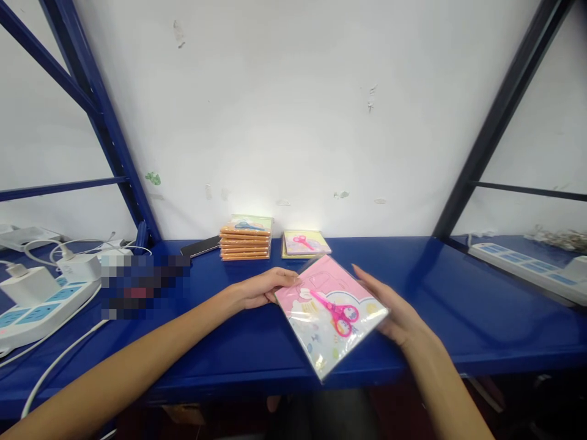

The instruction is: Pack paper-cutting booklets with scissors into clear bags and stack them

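A clear-wrapped square packet [305,311] with pink and white printed paper and a pair of pink scissors [337,311] is tilted corner-down above the table's front part. My left hand [266,287] grips its left corner, thumb on top and fingers curled beneath. At the opposite corner, my right hand [394,311] holds the packet's edge; one finger stretches up along the far side, and its other fingers are partly hidden and slightly blurred. Behind the packet, a short pile of similar packets [305,242] shows pink scissors on top. Left of that stands a taller stack of orange-edged packets [246,238].
The blue table [206,348] meets a white wall. Power strips with chargers [55,299] and loose white cables lie at the left. A dark flat object [200,246] rests beside the tall stack. Another power strip [527,269] is at right, beyond the rack's upright [490,116].
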The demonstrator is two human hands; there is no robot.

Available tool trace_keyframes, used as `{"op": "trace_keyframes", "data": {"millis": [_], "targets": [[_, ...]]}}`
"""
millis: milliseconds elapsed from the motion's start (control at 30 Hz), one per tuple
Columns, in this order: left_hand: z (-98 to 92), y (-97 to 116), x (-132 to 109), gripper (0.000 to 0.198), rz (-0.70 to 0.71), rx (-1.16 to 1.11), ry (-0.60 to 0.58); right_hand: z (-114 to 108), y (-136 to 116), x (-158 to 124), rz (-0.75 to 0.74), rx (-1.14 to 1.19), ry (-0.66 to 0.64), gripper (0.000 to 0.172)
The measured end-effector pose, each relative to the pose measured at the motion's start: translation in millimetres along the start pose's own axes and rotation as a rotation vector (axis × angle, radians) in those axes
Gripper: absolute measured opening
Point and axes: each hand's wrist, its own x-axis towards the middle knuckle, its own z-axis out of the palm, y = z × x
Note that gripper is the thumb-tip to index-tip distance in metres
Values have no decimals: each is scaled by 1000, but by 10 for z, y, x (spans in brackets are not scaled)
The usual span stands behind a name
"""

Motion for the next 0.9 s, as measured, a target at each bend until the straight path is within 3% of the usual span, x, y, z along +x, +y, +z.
{"op": "trace_keyframes", "data": {"millis": [133, 300, 400, 600, 733, 900], "targets": [[-43, -35, 62, 40, 7, -135, -6, -15, -3, 15, -102, 6, -16, 56], [-61, -52, 116, 31, 20, -220, 48, 32, 98, 58, -190, -331, 36, 55], [-35, -58, 111, 33, 11, -202, 74, 14, 113, 86, -249, -419, 67, 53], [28, -72, 56, 37, -7, -52, 92, -48, 36, 97, -376, -466, 350, 68], [13, -60, 52, 38, -27, -12, 99, -94, 20, 110, -452, -468, 463, 76], [-89, -83, 95, 37, -52, -8, 139, -386, -19, 158, -628, -713, 677, 63]]}}
